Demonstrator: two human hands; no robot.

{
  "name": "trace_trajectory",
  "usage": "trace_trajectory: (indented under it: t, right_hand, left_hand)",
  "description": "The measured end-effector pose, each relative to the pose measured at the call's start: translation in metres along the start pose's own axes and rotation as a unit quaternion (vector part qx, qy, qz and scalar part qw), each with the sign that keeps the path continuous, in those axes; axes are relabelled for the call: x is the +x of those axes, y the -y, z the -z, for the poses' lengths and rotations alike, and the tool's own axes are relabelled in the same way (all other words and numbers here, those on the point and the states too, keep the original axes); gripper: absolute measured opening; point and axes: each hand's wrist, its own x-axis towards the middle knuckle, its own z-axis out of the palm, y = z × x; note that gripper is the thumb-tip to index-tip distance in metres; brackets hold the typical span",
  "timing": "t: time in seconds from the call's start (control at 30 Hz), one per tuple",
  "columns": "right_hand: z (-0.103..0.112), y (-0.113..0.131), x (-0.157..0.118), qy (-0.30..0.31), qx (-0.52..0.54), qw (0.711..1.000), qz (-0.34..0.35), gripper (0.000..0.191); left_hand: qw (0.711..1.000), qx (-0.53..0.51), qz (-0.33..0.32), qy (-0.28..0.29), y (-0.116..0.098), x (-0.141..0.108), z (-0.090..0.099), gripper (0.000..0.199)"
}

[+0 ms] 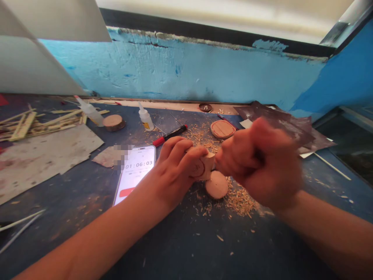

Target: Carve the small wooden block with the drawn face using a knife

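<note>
Left hand clenched on a pale round wooden block, red-ringed, between both hands | right hand blurred, seemingly closed against it, any grip hidden | a slip could drop the block | pale wooden disc, loose wood shavings, dark blue surface, flaking blue wall

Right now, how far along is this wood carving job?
Done, it seems: a pale round wooden disc lies cut among the wood shavings. In hand: a small pale wooden block with a red-drawn circle, gripped by the left hand, right hand closed beside it. Still to do: a red-marked wooden disc looks uncut.
</note>
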Motion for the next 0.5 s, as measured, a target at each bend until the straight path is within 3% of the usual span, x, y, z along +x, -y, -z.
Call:
trace_trajectory:
  t: [0.2, 0.27, 0.5]
  right_hand:
    - [0.0043, 0.0007, -0.0016, 0.006, -0.018, 0.999, -0.042, 0.058]
    - [0.0058, -0.0011, -0.0018, 0.017, -0.005, 1.0, -0.011, 0.056]
    - [0.0065, -0.0032, -0.0015, 0.033, 0.02, 0.999, -0.016, 0.056]
  left_hand:
    - [1.0, 0.007, -0.004, 0.002, -0.0006, 0.0011, -0.0012, 0.053]
    - [1.0, 0.009, -0.005, -0.004, -0.0008, 0.0014, -0.0009, 0.052]
    - [1.0, 0.005, 0.005, 0.011, -0.0008, -0.0014, -0.0003, 0.055]
